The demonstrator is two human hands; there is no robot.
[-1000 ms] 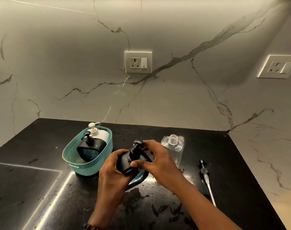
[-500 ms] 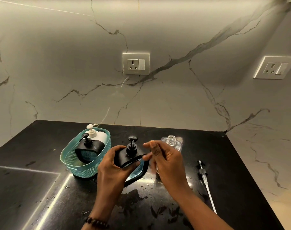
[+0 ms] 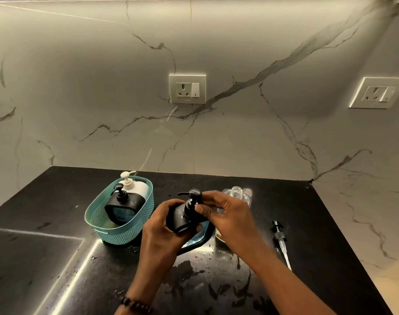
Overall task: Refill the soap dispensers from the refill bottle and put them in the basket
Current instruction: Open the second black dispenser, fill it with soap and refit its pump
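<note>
- Both hands work the black dispenser [image 3: 179, 218]: left hand [image 3: 162, 226] grips its body, right hand [image 3: 225, 212] pinches the pump [image 3: 192, 202].
- Twist snug, upright, before the teal basket [image 3: 116, 230] to the left.

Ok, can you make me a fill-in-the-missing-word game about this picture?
1. The basket already holds ____ dispensers.
2. The left hand holds the black dispenser; the right hand pinches its ____.
3. The clear refill bottle has no ____ on.
4. A loose pump lies on the black ____.

Missing words: two; pump; cap; counter
</note>
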